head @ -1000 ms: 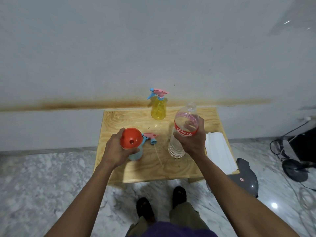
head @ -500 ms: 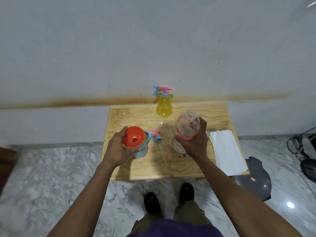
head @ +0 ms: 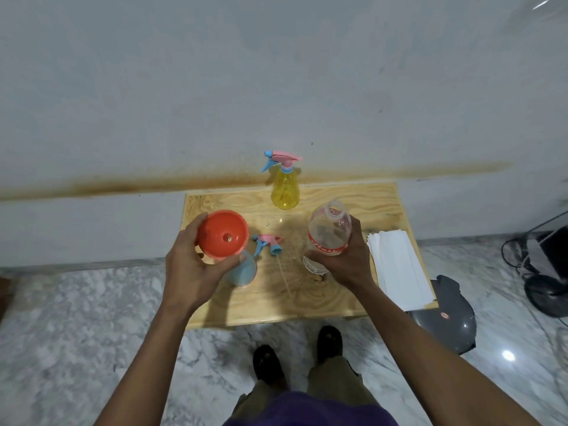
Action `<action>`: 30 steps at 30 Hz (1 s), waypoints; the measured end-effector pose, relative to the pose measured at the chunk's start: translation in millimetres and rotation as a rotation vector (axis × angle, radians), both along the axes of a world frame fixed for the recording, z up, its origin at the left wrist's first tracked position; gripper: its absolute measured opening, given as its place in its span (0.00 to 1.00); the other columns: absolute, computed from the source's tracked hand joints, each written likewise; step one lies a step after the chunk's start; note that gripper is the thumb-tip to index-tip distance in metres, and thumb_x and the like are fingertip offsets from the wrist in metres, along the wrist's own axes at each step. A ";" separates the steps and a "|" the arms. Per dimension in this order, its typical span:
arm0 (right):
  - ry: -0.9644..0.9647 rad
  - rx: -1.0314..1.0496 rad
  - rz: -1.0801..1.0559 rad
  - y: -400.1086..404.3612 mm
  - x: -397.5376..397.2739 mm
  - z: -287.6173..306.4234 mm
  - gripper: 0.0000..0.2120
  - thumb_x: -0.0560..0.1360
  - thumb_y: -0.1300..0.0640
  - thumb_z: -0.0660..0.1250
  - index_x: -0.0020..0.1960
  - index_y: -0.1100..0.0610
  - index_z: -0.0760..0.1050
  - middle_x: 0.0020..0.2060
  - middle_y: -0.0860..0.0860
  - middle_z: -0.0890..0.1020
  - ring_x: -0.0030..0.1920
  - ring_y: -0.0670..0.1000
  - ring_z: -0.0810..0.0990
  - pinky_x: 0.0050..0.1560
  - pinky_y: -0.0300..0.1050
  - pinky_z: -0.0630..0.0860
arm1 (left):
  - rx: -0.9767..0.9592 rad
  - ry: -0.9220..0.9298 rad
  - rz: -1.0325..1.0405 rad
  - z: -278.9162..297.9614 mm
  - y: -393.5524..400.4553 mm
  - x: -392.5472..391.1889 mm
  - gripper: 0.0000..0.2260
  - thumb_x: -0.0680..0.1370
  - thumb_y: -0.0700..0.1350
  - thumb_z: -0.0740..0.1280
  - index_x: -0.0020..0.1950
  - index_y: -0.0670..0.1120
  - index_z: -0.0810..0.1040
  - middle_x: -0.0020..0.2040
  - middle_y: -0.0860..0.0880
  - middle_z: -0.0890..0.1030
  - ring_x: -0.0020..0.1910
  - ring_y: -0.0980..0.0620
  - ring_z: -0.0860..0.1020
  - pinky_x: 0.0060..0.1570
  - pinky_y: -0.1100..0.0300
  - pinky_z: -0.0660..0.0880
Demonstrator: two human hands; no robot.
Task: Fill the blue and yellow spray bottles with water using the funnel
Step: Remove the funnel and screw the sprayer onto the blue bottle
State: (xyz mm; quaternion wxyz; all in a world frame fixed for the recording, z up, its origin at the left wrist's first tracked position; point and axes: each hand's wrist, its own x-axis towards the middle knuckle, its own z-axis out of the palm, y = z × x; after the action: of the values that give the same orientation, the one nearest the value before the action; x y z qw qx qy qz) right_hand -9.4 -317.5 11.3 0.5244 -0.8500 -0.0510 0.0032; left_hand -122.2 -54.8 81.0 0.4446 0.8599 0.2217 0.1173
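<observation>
An orange funnel (head: 222, 234) sits in the neck of the blue spray bottle (head: 244, 270) on the wooden table (head: 310, 299). My left hand (head: 190, 265) grips the funnel's rim and the bottle's neck. The blue bottle's pink and blue spray head (head: 269, 242) lies on the table beside it, its tube pointing toward me. My right hand (head: 345, 259) grips a clear, uncapped water bottle (head: 329, 232) with a red label, tilted slightly left. The yellow spray bottle (head: 285, 187), spray head on, stands at the table's back edge.
A stack of white paper sheets (head: 399, 267) lies on the table's right side. A dark grey round object (head: 445, 321) sits on the marble floor right of the table. Cables and a black device (head: 550, 272) lie at the far right. The wall is close behind.
My right hand has lifted the water bottle off the table and tipped it slightly toward the funnel. My left hand stays on the funnel. The camera has shifted.
</observation>
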 end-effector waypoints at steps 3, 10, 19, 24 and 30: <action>-0.016 -0.019 -0.004 -6.9 3.6 2.7 0.44 0.57 0.52 0.86 0.67 0.52 0.68 0.57 0.46 0.79 0.55 0.48 0.80 0.52 0.49 0.81 | -0.003 -0.098 -0.031 18.8 -31.5 -0.8 0.44 0.62 0.53 0.82 0.75 0.52 0.67 0.67 0.52 0.73 0.61 0.54 0.75 0.53 0.60 0.76; -0.030 -0.079 0.059 -29.4 23.1 8.5 0.42 0.59 0.51 0.84 0.68 0.50 0.68 0.57 0.44 0.81 0.56 0.46 0.82 0.52 0.47 0.80 | -0.034 0.085 -0.157 -34.5 -109.3 8.9 0.43 0.66 0.51 0.81 0.76 0.54 0.64 0.61 0.55 0.70 0.60 0.55 0.71 0.54 0.61 0.72; -0.024 -0.079 0.109 -53.1 39.2 7.7 0.42 0.59 0.54 0.85 0.67 0.50 0.67 0.55 0.41 0.78 0.54 0.45 0.79 0.50 0.42 0.78 | 0.271 0.386 -0.211 -121.5 -140.1 66.4 0.40 0.69 0.43 0.77 0.76 0.52 0.60 0.66 0.45 0.71 0.62 0.43 0.72 0.54 0.49 0.77; -0.017 -0.036 0.119 -53.0 37.9 3.0 0.42 0.58 0.47 0.84 0.65 0.42 0.65 0.55 0.34 0.75 0.53 0.38 0.77 0.51 0.34 0.75 | 0.354 0.447 -0.313 -150.9 -147.5 79.9 0.42 0.68 0.37 0.76 0.75 0.53 0.59 0.70 0.46 0.68 0.65 0.43 0.70 0.48 0.49 0.80; -0.013 -0.004 0.146 -55.4 41.9 -3.6 0.46 0.56 0.52 0.86 0.67 0.44 0.65 0.59 0.43 0.77 0.57 0.45 0.78 0.54 0.40 0.76 | 0.367 0.432 -0.321 -165.3 -155.2 82.9 0.41 0.70 0.36 0.74 0.77 0.56 0.59 0.70 0.46 0.69 0.66 0.45 0.70 0.48 0.51 0.81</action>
State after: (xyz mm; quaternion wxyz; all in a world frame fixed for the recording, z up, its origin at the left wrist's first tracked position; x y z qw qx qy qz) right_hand 32.5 -372.9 7.8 0.5206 -0.8451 -0.1160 0.0360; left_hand -39.3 -210.0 -84.2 0.2378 0.9546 0.1477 -0.1015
